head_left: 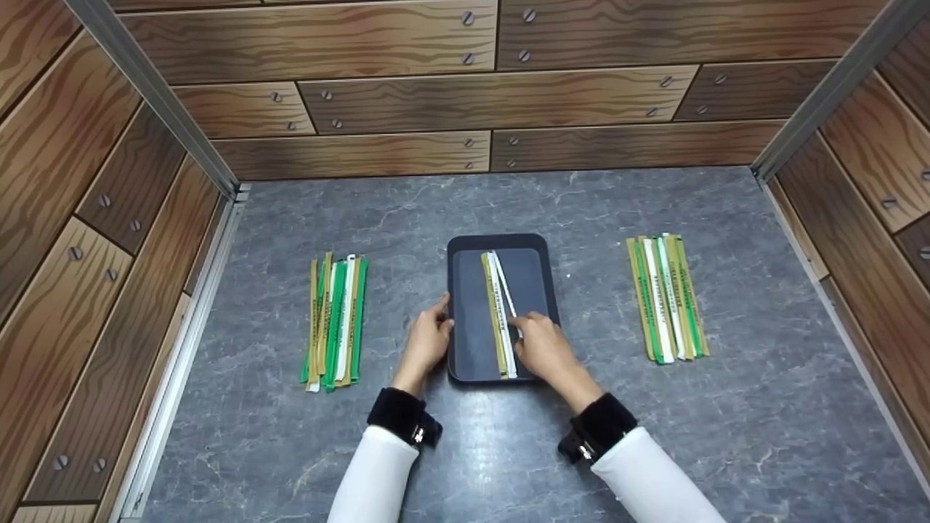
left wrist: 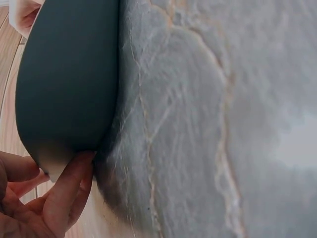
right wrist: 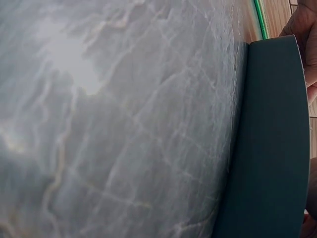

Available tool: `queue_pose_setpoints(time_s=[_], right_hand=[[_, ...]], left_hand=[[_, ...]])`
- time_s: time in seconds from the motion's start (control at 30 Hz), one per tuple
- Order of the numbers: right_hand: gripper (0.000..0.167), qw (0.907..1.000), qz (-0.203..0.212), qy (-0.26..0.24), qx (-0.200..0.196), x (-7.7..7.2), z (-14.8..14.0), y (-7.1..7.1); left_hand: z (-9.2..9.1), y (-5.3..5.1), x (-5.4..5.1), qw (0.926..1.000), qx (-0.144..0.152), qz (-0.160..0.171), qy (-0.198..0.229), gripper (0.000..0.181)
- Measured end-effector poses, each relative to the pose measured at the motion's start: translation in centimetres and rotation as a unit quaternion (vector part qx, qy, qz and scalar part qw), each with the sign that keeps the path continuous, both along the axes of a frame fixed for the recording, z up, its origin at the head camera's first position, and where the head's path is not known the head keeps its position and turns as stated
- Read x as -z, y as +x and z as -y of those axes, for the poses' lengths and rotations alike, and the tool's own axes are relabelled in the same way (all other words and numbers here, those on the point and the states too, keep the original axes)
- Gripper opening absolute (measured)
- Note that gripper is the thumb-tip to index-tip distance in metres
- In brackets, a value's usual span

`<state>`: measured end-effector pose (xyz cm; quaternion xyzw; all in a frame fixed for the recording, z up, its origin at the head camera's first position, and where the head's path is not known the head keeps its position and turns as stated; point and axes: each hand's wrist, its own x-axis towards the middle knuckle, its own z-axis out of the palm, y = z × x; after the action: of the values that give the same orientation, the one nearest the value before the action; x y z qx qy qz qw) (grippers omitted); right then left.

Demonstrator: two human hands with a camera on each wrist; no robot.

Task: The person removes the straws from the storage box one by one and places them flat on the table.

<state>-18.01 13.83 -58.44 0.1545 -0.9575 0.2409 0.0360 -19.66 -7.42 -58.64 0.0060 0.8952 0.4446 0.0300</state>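
Observation:
A dark rectangular tray stands mid-table in the head view. Inside lie long slim wrapped straws: a gold one, a white printed one beside it, and another thin white one slanting to the right. My left hand grips the tray's left edge; in the left wrist view its thumb and fingers pinch the tray wall. Over the tray's right side, my right hand pinches the slanting white straw near its lower end. In the right wrist view the tray wall hides most of that hand.
Left of the tray lies a bundle of green, gold and white wrapped straws. A similar bundle lies to the right. Wood-patterned panels wall in the grey marbled table at the back and both sides.

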Motion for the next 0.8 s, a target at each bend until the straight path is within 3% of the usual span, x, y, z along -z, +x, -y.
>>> queue_pose_setpoints(time_s=[0.17, 0.43, 0.63, 0.8], right_hand=[[0.031, 0.9999, 0.009, 0.002, 0.013, 0.0, 0.0, 0.1], [0.017, 0.9996, -0.025, -0.009, 0.011, 0.4, -0.2, 0.1], [0.032, 0.996, -0.004, -0.086, 0.023, -0.2, -0.6, 0.0], [0.042, 0.9825, 0.038, -0.173, 0.058, -1.5, -1.3, 0.1]], left_hand=[[0.0, 0.0, 0.0, 1.0, -0.001, 0.002, 0.003, 0.052], [0.1, 0.0, -0.1, 1.0, 0.007, 0.007, -0.001, 0.053], [0.1, 0.0, -0.1, 0.9999, 0.007, 0.015, 0.003, 0.053], [0.1, -0.1, -0.1, 0.9999, 0.006, 0.011, 0.002, 0.053]])
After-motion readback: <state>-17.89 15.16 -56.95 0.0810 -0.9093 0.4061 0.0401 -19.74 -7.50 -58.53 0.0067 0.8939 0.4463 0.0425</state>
